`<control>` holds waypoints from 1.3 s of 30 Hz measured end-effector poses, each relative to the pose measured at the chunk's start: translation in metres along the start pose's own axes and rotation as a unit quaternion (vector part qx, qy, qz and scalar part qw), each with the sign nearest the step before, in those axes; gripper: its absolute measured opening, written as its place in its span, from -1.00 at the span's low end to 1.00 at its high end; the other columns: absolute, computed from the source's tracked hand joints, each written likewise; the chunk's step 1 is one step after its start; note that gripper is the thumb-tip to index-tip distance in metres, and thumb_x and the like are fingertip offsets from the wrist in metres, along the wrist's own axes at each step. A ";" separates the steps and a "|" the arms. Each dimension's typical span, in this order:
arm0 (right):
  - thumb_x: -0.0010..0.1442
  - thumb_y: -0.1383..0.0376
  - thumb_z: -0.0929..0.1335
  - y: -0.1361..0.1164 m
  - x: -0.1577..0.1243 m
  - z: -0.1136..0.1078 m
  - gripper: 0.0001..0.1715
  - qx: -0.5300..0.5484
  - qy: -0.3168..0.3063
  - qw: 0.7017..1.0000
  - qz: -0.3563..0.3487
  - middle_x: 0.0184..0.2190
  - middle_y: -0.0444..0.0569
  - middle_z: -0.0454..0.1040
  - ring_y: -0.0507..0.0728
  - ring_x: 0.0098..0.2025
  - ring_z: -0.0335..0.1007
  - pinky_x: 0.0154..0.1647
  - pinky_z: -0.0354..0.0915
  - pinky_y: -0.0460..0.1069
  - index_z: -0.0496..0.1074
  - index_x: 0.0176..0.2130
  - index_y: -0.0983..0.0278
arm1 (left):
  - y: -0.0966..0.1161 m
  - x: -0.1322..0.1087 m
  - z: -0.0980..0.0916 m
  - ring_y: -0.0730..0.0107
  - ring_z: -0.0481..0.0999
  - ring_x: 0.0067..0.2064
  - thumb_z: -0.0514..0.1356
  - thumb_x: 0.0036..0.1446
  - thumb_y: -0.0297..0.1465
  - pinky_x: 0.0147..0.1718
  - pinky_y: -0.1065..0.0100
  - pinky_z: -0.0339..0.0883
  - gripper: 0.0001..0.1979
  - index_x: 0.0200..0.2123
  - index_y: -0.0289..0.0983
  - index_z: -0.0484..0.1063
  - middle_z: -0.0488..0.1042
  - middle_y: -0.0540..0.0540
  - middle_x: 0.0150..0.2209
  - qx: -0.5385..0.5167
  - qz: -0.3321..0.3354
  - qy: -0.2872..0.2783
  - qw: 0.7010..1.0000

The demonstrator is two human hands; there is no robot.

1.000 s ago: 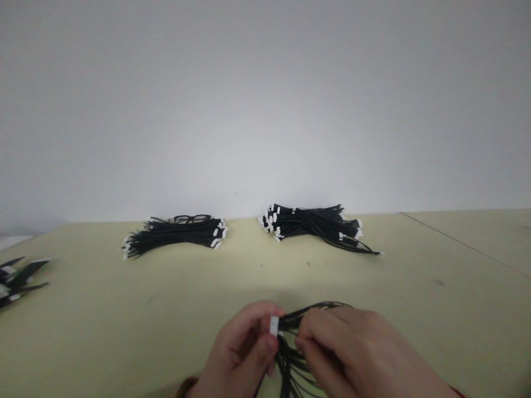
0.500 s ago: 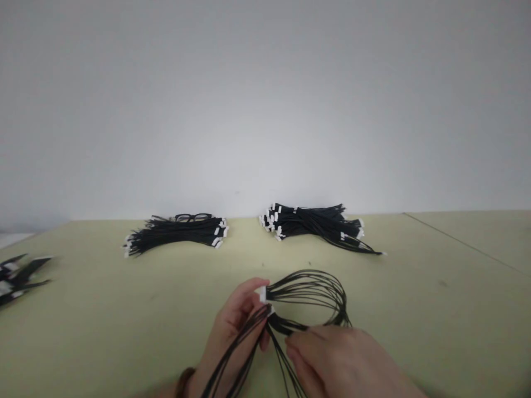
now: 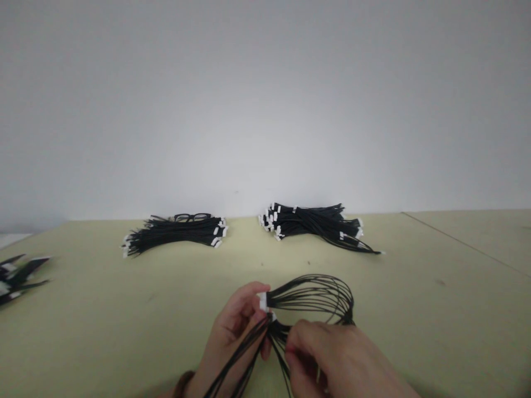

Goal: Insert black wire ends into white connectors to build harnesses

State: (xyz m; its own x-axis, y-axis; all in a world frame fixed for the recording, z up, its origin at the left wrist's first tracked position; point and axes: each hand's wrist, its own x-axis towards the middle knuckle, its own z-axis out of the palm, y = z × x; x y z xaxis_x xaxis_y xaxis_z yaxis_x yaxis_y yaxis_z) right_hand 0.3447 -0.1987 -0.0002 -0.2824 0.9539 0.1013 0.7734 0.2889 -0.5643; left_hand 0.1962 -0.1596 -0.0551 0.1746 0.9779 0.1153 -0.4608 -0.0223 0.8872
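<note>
My left hand [image 3: 236, 331] is closed in a pinch on the white connector [image 3: 263, 301] of a black wire harness [image 3: 319, 296]. The wires bend out to the right in a loop and come back between my hands. My right hand [image 3: 336, 359] is closed on the black wires just below the connector, close to my left thumb. More black strands trail down past my left wrist to the bottom edge. Both hands hover low over the pale yellow-green table [image 3: 124, 309].
Two piles of black harnesses with white connectors lie at the back by the wall, one left [image 3: 176, 232] with a pair of black glasses [image 3: 191, 218] on it, one right [image 3: 313, 224]. Another black bundle [image 3: 19, 273] shows at the left edge. A seam crosses the table at right.
The wires have been bent from a tight bunch between my hands into an open loop spreading to the right. My right hand has drawn closer to the left.
</note>
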 end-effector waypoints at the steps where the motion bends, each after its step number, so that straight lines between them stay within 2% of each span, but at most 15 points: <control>1: -0.02 0.48 0.27 0.000 0.001 -0.004 -0.83 0.038 -0.007 0.999 0.008 -0.61 -0.20 0.37 -0.01 -0.61 0.22 -0.65 0.01 -0.14 0.38 -0.45 0.25 | 0.000 0.001 0.000 0.57 0.30 -0.57 0.36 -0.05 -0.35 -0.62 0.57 0.23 -0.73 -0.21 -0.15 0.50 0.39 0.05 -0.50 0.003 0.002 -0.001 1.000; 4: -0.03 0.44 0.22 0.000 0.003 -0.026 -0.74 0.251 -0.101 0.961 0.058 -0.64 -0.22 0.28 -0.03 -0.63 0.14 -0.65 0.02 -0.17 0.41 -0.33 0.25 | -0.001 0.005 -0.001 0.56 0.31 -0.56 0.37 -0.06 -0.33 -0.62 0.56 0.21 -0.69 -0.19 -0.17 0.48 0.41 0.04 -0.50 0.024 0.003 0.010 1.000; 6: -0.01 0.39 0.21 0.002 0.003 -0.047 -0.80 0.424 -0.202 0.879 0.080 -0.67 -0.19 0.26 -0.05 -0.67 0.11 -0.64 0.05 -0.17 0.41 -0.46 0.29 | -0.002 0.008 -0.002 0.56 0.30 -0.58 0.37 -0.06 -0.30 -0.63 0.56 0.19 -0.67 -0.18 -0.20 0.47 0.42 0.04 -0.50 0.040 0.007 0.034 0.999; 7: 0.01 0.37 0.23 0.004 0.003 -0.057 -0.81 0.493 -0.206 0.842 0.067 -0.66 -0.17 0.29 -0.06 -0.66 0.13 -0.63 0.09 -0.17 0.43 -0.48 0.30 | -0.003 0.010 -0.003 0.56 0.30 -0.59 0.37 -0.06 -0.29 -0.64 0.56 0.18 -0.66 -0.17 -0.20 0.46 0.42 0.04 -0.51 0.045 0.010 0.047 0.998; 8: 0.06 0.35 0.27 0.006 0.003 -0.067 -0.82 0.522 -0.183 0.832 0.041 -0.61 -0.15 0.34 -0.06 -0.64 0.16 -0.59 0.14 -0.16 0.46 -0.45 0.29 | -0.005 0.012 -0.003 0.57 0.30 -0.60 0.37 -0.07 -0.28 -0.65 0.56 0.17 -0.64 -0.17 -0.21 0.46 0.43 0.04 -0.52 0.048 0.015 0.057 0.997; 12: 0.15 0.26 0.40 0.010 0.004 -0.095 -0.87 0.410 0.065 0.904 -0.108 -0.43 -0.11 0.45 0.00 -0.35 0.34 -0.30 0.28 -0.16 0.55 -0.43 0.19 | -0.008 0.013 -0.007 0.58 0.29 -0.61 0.34 -0.02 -0.26 -0.66 0.58 0.16 -0.65 -0.15 -0.21 0.44 0.41 0.06 -0.55 0.063 0.030 0.044 0.997; 13: 0.15 0.24 0.41 0.010 0.004 -0.098 -0.86 0.427 0.127 0.886 -0.133 -0.38 -0.12 0.46 0.02 -0.27 0.36 -0.22 0.29 -0.15 0.54 -0.44 0.16 | -0.009 0.013 -0.007 0.59 0.29 -0.61 0.33 -0.01 -0.26 -0.66 0.59 0.16 -0.67 -0.15 -0.21 0.45 0.40 0.06 -0.56 0.065 0.034 0.031 0.997; 15: 0.14 0.23 0.41 0.007 0.004 -0.100 -0.92 0.551 0.173 0.800 -0.162 -0.36 -0.19 0.45 -0.02 -0.29 0.39 -0.23 0.33 -0.18 0.51 -0.40 0.12 | -0.009 0.010 -0.008 0.59 0.29 -0.61 0.32 0.01 -0.27 -0.67 0.61 0.17 -0.69 -0.15 -0.20 0.45 0.39 0.06 -0.56 0.057 0.041 0.008 0.997; 17: 0.17 0.27 0.38 0.002 0.002 -0.094 -0.91 0.639 0.076 0.752 -0.145 -0.48 -0.26 0.44 -0.08 -0.53 0.36 -0.47 0.32 -0.22 0.46 -0.26 0.08 | -0.008 0.008 -0.008 0.58 0.32 -0.59 0.33 0.01 -0.30 -0.66 0.61 0.22 -0.73 -0.17 -0.18 0.48 0.41 0.04 -0.52 0.040 0.047 0.005 0.998; 18: 0.18 0.32 0.35 0.000 0.001 -0.088 -0.83 0.627 -0.003 0.770 -0.118 -0.54 -0.28 0.44 -0.09 -0.62 0.31 -0.57 0.26 -0.22 0.42 -0.19 0.08 | -0.007 0.007 -0.008 0.57 0.34 -0.57 0.33 0.01 -0.32 -0.64 0.60 0.25 -0.75 -0.19 -0.17 0.49 0.43 0.03 -0.49 0.030 0.050 0.005 0.998; 20: 0.17 0.39 0.30 -0.001 -0.003 -0.072 -0.82 0.476 -0.115 0.870 -0.052 -0.57 -0.24 0.47 -0.04 -0.64 0.32 -0.63 0.18 -0.19 0.37 -0.20 0.14 | -0.006 0.004 -0.008 0.54 0.39 -0.53 0.32 0.03 -0.35 -0.61 0.59 0.29 -0.77 -0.19 -0.13 0.50 0.45 0.02 -0.47 0.013 0.065 -0.008 0.998; 22: 0.13 0.43 0.27 0.001 -0.007 -0.054 -0.87 0.224 -0.079 0.971 -0.032 -0.56 -0.18 0.47 0.02 -0.58 0.35 -0.62 0.12 -0.14 0.35 -0.39 0.21 | -0.006 0.002 -0.010 0.52 0.41 -0.51 0.28 0.07 -0.34 -0.59 0.60 0.31 -0.79 -0.17 -0.11 0.49 0.47 0.01 -0.47 0.005 0.080 -0.033 0.996; 23: 0.13 0.43 0.27 0.003 -0.008 -0.045 -0.85 0.104 -0.024 0.992 -0.065 -0.57 -0.17 0.45 0.03 -0.58 0.34 -0.62 0.10 -0.12 0.34 -0.45 0.23 | -0.005 0.001 -0.010 0.52 0.42 -0.51 0.27 0.09 -0.34 -0.58 0.59 0.32 -0.80 -0.16 -0.11 0.49 0.47 0.00 -0.47 0.004 0.085 -0.046 0.995; 27: 0.20 0.45 0.24 0.011 -0.007 -0.025 -0.78 -0.125 0.136 0.951 -0.246 -0.59 -0.19 0.38 0.02 -0.59 0.29 -0.60 0.08 -0.06 0.32 -0.46 0.25 | -0.006 -0.004 -0.013 0.49 0.44 -0.48 0.25 0.11 -0.34 -0.53 0.57 0.35 -0.80 -0.15 -0.11 0.48 0.47 -0.02 -0.45 0.005 0.076 -0.077 0.994; 39: 0.30 0.47 0.11 0.008 -0.006 -0.024 -0.64 -0.171 0.150 0.928 -0.296 -0.58 -0.19 0.36 0.02 -0.61 0.26 -0.61 0.09 -0.05 0.27 -0.47 0.24 | -0.001 -0.006 -0.008 0.52 0.42 -0.47 0.26 0.10 -0.35 -0.52 0.59 0.33 -0.81 -0.17 -0.09 0.50 0.46 -0.01 -0.44 -0.023 0.063 -0.102 0.993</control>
State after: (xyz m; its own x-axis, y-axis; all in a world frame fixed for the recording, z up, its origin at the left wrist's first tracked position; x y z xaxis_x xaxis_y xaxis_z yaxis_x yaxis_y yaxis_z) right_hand 0.3661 -0.1998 0.0143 -0.5845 0.5845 0.5627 0.6819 0.7297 -0.0497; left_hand 0.1889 -0.1638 -0.0601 0.2842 0.9053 0.3158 -0.5287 -0.1269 0.8393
